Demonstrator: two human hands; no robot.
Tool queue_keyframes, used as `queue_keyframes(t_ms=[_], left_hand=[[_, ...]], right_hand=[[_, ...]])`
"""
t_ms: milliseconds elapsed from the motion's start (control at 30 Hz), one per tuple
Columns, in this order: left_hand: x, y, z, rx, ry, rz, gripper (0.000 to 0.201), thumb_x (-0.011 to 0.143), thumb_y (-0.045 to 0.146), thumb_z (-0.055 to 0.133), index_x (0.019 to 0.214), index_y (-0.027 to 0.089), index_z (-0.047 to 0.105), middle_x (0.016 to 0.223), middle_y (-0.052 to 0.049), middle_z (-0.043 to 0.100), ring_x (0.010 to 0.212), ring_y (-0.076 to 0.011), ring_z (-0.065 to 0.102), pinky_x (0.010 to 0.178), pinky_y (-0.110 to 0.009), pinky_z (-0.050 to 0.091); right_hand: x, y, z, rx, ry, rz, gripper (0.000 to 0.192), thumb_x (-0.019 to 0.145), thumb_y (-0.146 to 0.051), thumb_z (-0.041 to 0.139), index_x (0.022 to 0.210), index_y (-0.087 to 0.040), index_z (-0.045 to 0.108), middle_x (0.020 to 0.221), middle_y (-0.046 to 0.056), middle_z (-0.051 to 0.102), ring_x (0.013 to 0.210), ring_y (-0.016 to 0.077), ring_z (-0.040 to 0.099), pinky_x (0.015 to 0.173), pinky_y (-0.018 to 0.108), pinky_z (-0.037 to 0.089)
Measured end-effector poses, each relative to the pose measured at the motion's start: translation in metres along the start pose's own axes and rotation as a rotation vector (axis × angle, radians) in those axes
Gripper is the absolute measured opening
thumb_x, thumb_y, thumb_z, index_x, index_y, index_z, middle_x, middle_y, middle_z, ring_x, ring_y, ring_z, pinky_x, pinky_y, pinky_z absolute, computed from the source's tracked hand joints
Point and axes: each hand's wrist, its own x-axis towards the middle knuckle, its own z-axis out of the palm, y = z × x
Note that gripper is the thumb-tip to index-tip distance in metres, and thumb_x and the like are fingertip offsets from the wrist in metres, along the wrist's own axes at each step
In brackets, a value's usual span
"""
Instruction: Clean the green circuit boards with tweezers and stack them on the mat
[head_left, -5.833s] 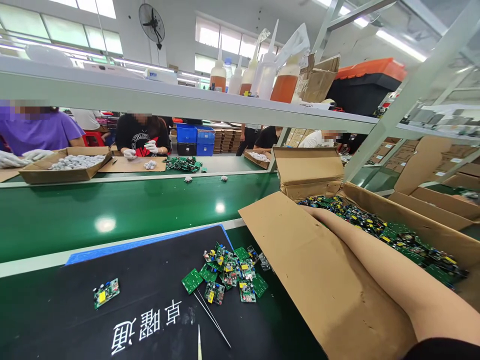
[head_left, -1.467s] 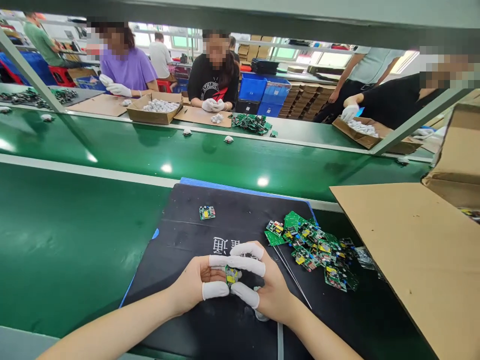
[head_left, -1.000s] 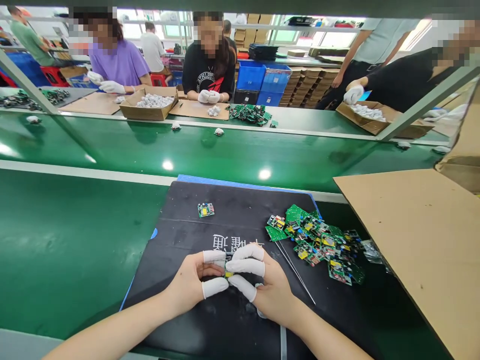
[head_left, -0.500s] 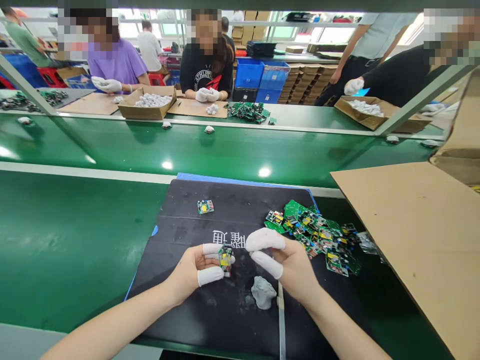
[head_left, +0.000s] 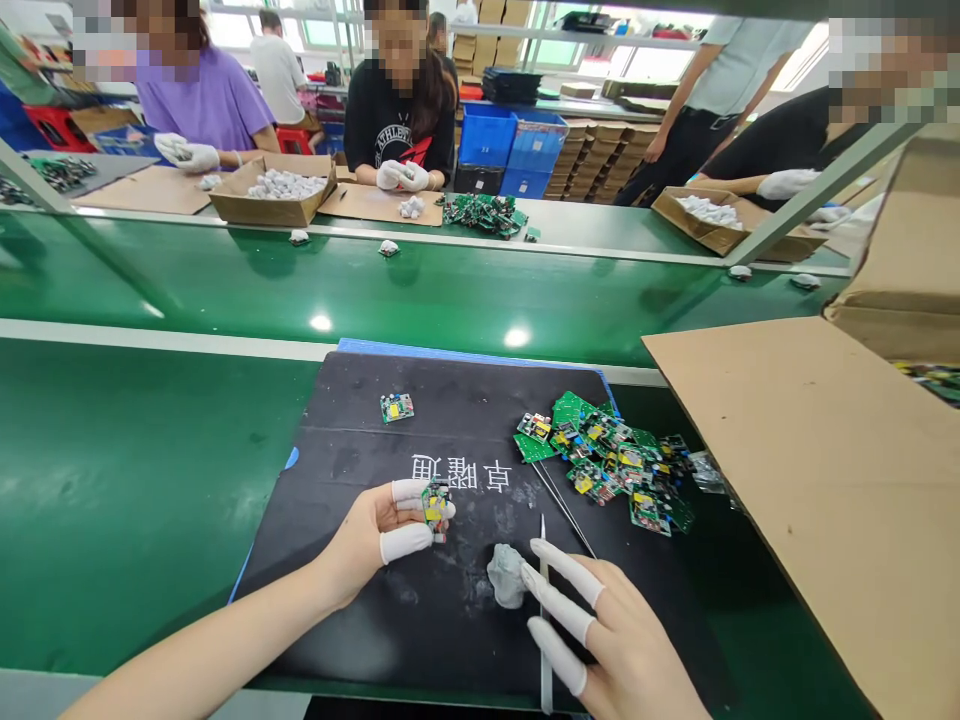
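Observation:
My left hand (head_left: 401, 525) pinches a small circuit board (head_left: 436, 508) with yellow and dark components between its white-cotted fingers and thumb. On the right, my right hand (head_left: 592, 620) is open, its white finger cots spread above the mat. One of its fingertips meets the edge of a grey putty lump (head_left: 506, 577); whether it presses in, I cannot tell. Under those fingers lies a thin metal blade (head_left: 546, 650), partly covered by them. A pair of tweezers (head_left: 562, 505) rests just beyond the hand. Farther up the black mat (head_left: 352, 640) sits another single circuit board (head_left: 397, 407).
A heap of circuit boards (head_left: 622, 455) covers the mat's right side, beside a large cardboard flap (head_left: 795, 500). Beyond runs a green conveyor (head_left: 420, 300) carrying small white-topped pieces. Across it, co-workers in white gloves sit near cardboard boxes (head_left: 274, 200) of white pieces.
My right hand has come down toward me from beside the board to the putty, its fingers spreading. The tweezers are uncovered now. My left hand keeps the circuit board; the whole view has shifted slightly.

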Motion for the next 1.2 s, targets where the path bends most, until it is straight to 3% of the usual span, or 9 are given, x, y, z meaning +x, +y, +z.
queue_keyframes(t_ms=[133, 333, 533, 700, 800, 900, 967, 1067, 1200], left_hand=[[0.000, 0.000, 0.002, -0.001, 0.006, 0.000, 0.052, 0.051, 0.039, 0.092, 0.094, 0.015, 0.075, 0.092, -0.011, 0.077, 0.082, -0.0213, 0.070, 0.079, -0.031, 0.057], [-0.002, -0.003, 0.003, 0.013, -0.084, -0.004, 0.049, 0.055, 0.038, 0.091, 0.095, 0.016, 0.075, 0.092, -0.012, 0.076, 0.085, -0.0222, 0.070, 0.080, -0.030, 0.056], [-0.006, -0.003, 0.001, -0.093, -0.210, 0.083, 0.047, 0.056, 0.033, 0.091, 0.098, 0.019, 0.076, 0.091, -0.009, 0.076, 0.080, -0.0210, 0.071, 0.069, -0.025, 0.056], [-0.007, -0.003, 0.000, -0.157, -0.265, 0.141, 0.050, 0.054, 0.030, 0.090, 0.101, 0.018, 0.075, 0.091, -0.009, 0.076, 0.079, -0.0240, 0.072, 0.065, -0.026, 0.055], [-0.004, -0.003, -0.002, -0.210, -0.191, 0.176, 0.049, 0.053, 0.030, 0.090, 0.097, 0.017, 0.076, 0.087, -0.008, 0.077, 0.074, -0.0229, 0.071, 0.065, -0.026, 0.055], [0.000, 0.001, -0.004, -0.284, -0.027, 0.218, 0.037, 0.058, 0.033, 0.087, 0.087, 0.015, 0.076, 0.081, -0.008, 0.077, 0.072, -0.0210, 0.071, 0.068, -0.026, 0.055], [0.001, 0.004, -0.005, -0.294, 0.023, 0.233, 0.033, 0.061, 0.032, 0.085, 0.087, 0.015, 0.075, 0.082, -0.008, 0.077, 0.075, -0.0213, 0.071, 0.070, -0.028, 0.055], [0.000, 0.005, -0.005, -0.285, -0.031, 0.222, 0.034, 0.062, 0.027, 0.082, 0.092, 0.015, 0.074, 0.089, -0.008, 0.077, 0.079, -0.0229, 0.071, 0.076, -0.031, 0.054], [-0.005, 0.000, -0.003, -0.343, -0.190, 0.109, 0.034, 0.063, 0.022, 0.078, 0.096, 0.016, 0.073, 0.095, -0.009, 0.077, 0.085, -0.0250, 0.072, 0.083, -0.034, 0.052]], right_hand=[[-0.012, -0.009, 0.011, -0.078, 0.029, 0.026, 0.028, 0.095, -0.024, 0.051, 0.118, -0.012, 0.063, 0.113, 0.021, 0.069, 0.094, 0.0264, 0.067, 0.073, 0.038, 0.059], [0.001, -0.004, 0.027, -0.034, 0.113, 0.025, 0.027, 0.089, -0.018, 0.059, 0.117, -0.017, 0.060, 0.103, 0.013, 0.074, 0.087, 0.0244, 0.069, 0.074, 0.038, 0.057], [0.033, -0.001, 0.010, 0.123, 0.054, 0.015, 0.036, 0.079, -0.009, 0.058, 0.112, -0.023, 0.062, 0.088, 0.004, 0.074, 0.070, 0.0182, 0.066, 0.064, 0.031, 0.056], [0.070, -0.004, 0.001, 0.158, 0.247, -0.089, 0.034, 0.084, -0.011, 0.059, 0.117, -0.022, 0.059, 0.096, 0.007, 0.073, 0.087, 0.0202, 0.066, 0.077, 0.033, 0.056], [0.087, -0.002, 0.019, 0.217, 0.221, -0.075, 0.029, 0.086, -0.015, 0.059, 0.114, -0.019, 0.060, 0.098, 0.010, 0.073, 0.089, 0.0231, 0.066, 0.077, 0.037, 0.056], [0.098, 0.004, 0.043, 0.276, 0.134, -0.046, 0.012, 0.083, -0.021, 0.064, 0.095, -0.018, 0.064, 0.077, 0.006, 0.070, 0.070, 0.0201, 0.065, 0.062, 0.032, 0.055], [0.101, 0.008, 0.053, 0.302, 0.110, -0.074, 0.008, 0.080, -0.022, 0.067, 0.087, -0.020, 0.064, 0.071, 0.003, 0.069, 0.065, 0.0188, 0.064, 0.060, 0.031, 0.054], [0.100, 0.011, 0.054, 0.347, 0.138, -0.107, 0.016, 0.079, -0.021, 0.065, 0.095, -0.021, 0.063, 0.088, 0.006, 0.073, 0.079, 0.0216, 0.067, 0.072, 0.036, 0.055], [0.092, 0.006, 0.045, 0.433, 0.237, -0.075, 0.030, 0.085, -0.018, 0.055, 0.115, -0.021, 0.055, 0.105, 0.010, 0.070, 0.095, 0.0219, 0.066, 0.080, 0.037, 0.056]])
